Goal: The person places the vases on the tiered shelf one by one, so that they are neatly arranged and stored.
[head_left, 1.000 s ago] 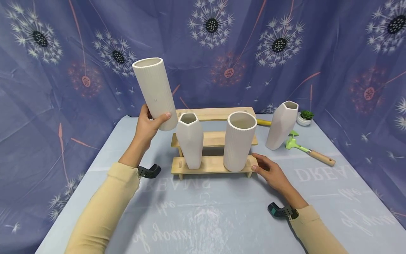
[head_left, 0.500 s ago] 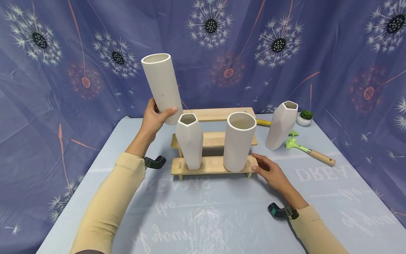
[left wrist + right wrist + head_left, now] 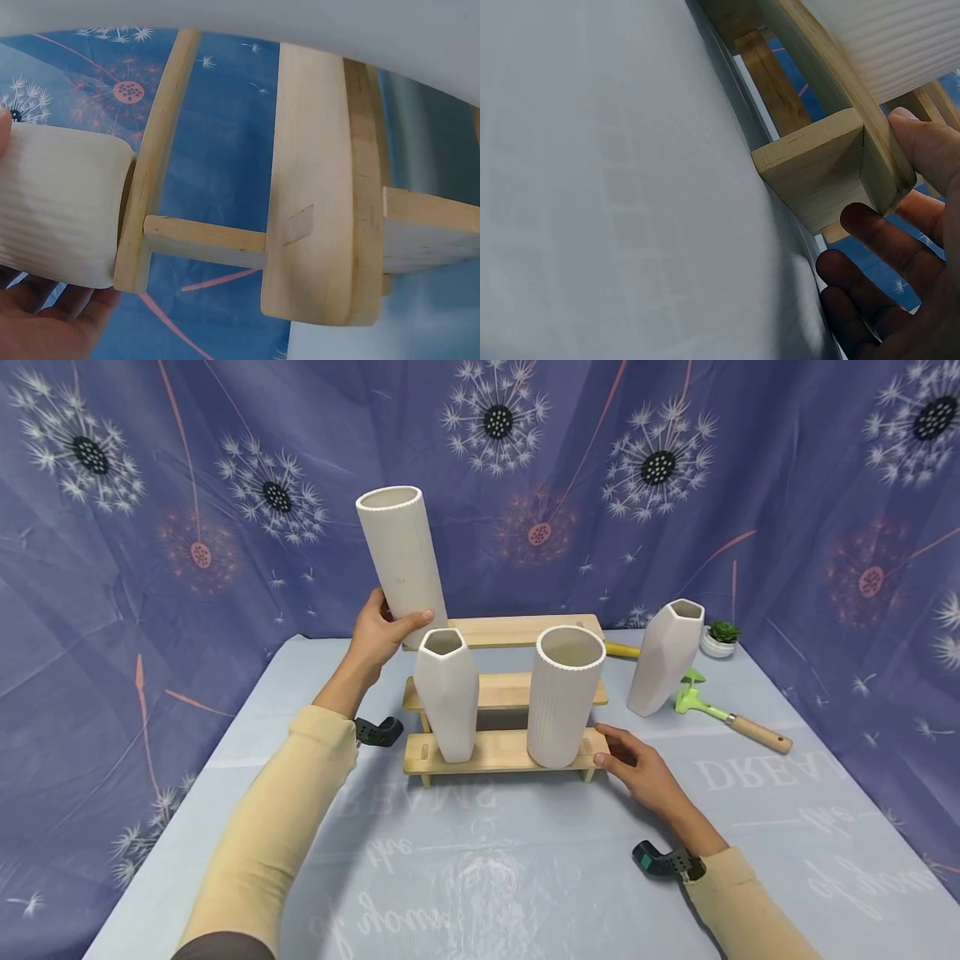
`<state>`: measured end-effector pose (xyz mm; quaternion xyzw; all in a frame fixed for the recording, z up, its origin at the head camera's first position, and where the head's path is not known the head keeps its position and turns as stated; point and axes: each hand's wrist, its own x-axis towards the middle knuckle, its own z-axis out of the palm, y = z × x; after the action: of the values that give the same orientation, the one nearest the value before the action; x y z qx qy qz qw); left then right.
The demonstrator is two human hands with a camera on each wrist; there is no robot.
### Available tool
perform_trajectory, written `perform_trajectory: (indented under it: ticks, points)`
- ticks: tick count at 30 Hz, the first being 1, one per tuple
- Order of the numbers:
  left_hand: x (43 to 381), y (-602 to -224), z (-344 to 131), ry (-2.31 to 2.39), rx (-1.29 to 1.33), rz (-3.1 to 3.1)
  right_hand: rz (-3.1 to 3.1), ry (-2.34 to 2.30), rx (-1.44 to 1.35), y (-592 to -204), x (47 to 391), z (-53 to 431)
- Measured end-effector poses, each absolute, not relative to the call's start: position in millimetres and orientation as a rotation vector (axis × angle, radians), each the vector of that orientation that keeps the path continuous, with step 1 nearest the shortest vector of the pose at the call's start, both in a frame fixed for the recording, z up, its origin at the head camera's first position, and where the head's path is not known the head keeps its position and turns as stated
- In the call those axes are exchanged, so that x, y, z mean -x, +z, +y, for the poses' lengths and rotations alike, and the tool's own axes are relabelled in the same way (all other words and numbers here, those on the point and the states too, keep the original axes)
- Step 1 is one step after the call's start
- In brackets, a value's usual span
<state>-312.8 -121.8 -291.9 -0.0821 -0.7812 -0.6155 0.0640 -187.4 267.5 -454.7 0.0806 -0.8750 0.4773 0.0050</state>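
Observation:
My left hand [image 3: 382, 631] grips a tall white ribbed cylindrical vase [image 3: 405, 556] low on its body, thumb across the front. The vase leans slightly, its base at the left end of the top tier of a three-tier wooden stand [image 3: 502, 748]. In the left wrist view the ribbed vase [image 3: 60, 202] has its base right at the board, a thin dark gap showing. My right hand [image 3: 637, 764] pinches the bottom tier's right end; the right wrist view shows the thumb on top, fingers below. A faceted white vase [image 3: 450, 702] and a wider ribbed vase [image 3: 564, 702] stand on the bottom tier.
Right of the stand, another faceted white vase [image 3: 666, 656] stands on the table [image 3: 570, 877]. Near it are a small potted succulent [image 3: 722, 638], a green hand tool with a wooden handle [image 3: 757, 732] and a yellow handle [image 3: 622, 650]. A dandelion-print curtain [image 3: 480, 485] hangs behind.
My left hand has moved the tall ribbed vase rightward, from left of the stand to the top tier's left end, and the vase has become more upright. My right hand has stayed at the bottom tier.

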Motion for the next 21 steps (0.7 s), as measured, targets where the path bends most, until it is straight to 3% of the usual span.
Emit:
perform_trajectory:
  ticks: [21]
  points:
    - [317,-290,-104,-1.859,0.299,-2.417,-2.733,1.49,-0.252,-452,186,267]
